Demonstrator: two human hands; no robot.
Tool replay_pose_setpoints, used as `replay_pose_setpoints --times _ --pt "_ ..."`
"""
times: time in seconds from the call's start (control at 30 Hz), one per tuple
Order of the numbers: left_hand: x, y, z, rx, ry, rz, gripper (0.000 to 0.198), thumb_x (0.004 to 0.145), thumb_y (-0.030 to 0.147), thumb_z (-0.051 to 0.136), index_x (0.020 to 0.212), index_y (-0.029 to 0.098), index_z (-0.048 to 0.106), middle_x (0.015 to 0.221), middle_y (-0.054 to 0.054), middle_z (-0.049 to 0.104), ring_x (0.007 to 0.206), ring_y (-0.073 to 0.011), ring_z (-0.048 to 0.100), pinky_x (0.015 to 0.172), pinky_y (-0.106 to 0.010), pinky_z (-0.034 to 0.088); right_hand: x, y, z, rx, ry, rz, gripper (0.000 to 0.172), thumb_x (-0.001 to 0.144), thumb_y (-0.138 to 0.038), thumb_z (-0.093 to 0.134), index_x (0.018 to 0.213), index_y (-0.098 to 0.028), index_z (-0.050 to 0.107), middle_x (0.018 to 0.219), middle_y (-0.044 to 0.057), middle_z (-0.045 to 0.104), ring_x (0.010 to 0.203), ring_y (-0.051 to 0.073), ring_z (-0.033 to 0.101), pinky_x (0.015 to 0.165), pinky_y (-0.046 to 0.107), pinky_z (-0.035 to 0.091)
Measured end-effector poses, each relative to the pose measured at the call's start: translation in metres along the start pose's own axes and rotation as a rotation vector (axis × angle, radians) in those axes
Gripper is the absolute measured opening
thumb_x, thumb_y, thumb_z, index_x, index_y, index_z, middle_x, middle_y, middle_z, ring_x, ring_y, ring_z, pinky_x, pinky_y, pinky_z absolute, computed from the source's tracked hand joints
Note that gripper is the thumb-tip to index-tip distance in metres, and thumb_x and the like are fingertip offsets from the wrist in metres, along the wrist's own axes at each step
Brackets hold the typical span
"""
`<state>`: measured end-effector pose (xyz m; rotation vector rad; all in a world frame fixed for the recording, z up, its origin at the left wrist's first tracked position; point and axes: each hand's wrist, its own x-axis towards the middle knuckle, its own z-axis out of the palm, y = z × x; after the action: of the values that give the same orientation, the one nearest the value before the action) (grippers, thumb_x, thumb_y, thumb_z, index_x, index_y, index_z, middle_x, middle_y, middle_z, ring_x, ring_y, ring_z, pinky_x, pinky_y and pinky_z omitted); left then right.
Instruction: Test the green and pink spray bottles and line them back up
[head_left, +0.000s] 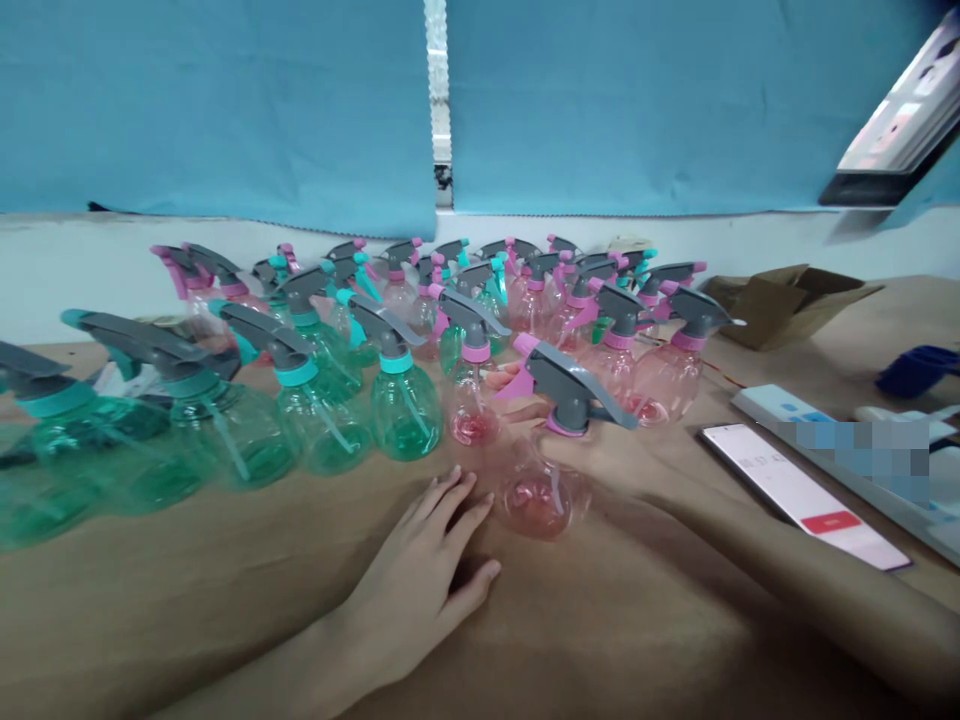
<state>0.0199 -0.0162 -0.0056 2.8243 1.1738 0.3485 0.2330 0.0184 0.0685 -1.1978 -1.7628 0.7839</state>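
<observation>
Right hand point(600, 455) fingers point(512, 381) closed around pink spray bottle point(536, 490); left hand point(420, 590) fingers point(450, 500) spread flat on table point(225, 610)

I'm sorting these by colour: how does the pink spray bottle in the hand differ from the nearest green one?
The pink bottle is tinted pink with a pink collar; the green bottle is green with a teal collar. The pink bottle is tilted in the right hand; the green bottle stands upright on the table, untouched. Both have a round body and a grey trigger.
</observation>
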Motion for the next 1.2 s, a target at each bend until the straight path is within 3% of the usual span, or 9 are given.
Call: replay_pose_setpoints --times 0.47,0.7,0.93,1.2 --pt "0.0 0.001 0.0 0.001 -0.02 -0.002 0.047 0.092 0.04 0.047 0.133 0.015 0.045 0.144 -0.013 0.037 0.134 -0.0295 0.029 0.104 -0.049 0.032 -0.002 0.004 0.001 0.052 -0.038 0.058 0.003 0.064 -0.023 0.054 0.068 -0.022 0.054 0.08 0.001 0.064 0.082 0.02 0.062 0.079 0.037 0.05" --pt "0.0 0.0 0.0 0.016 -0.023 -0.006 0.048 0.092 0.041 0.048 0.132 0.016 0.046 0.144 -0.012 0.038 0.133 -0.029 0.03 0.105 -0.048 0.032 -0.003 -0.004 0.0 -0.011 -0.037 0.179 0.006 0.062 -0.019 0.051 0.065 -0.022 0.047 0.073 0.0 0.06 0.08 0.019 0.06 0.079 0.036 0.048" --pt "0.001 -0.001 0.001 0.009 -0.024 -0.002 0.048 0.092 0.04 0.048 0.133 0.016 0.045 0.144 -0.012 0.037 0.133 -0.0298 0.03 0.104 -0.049 0.033 -0.004 -0.001 0.003 -0.029 0.003 0.114 0.009 0.062 -0.026 0.05 0.062 -0.023 0.042 0.07 0.002 0.057 0.07 0.019 0.057 0.068 0.035 0.049" --pt "-0.001 -0.001 0.003 -0.004 -0.006 0.001 0.048 0.092 0.04 0.049 0.133 0.016 0.045 0.143 -0.012 0.038 0.133 -0.0298 0.03 0.104 -0.049 0.032 -0.004 0.006 0.002 0.042 -0.033 0.063 0.005 0.064 -0.023 0.05 0.061 -0.024 0.046 0.068 0.0 0.058 0.074 0.019 0.059 0.069 0.033 0.049"
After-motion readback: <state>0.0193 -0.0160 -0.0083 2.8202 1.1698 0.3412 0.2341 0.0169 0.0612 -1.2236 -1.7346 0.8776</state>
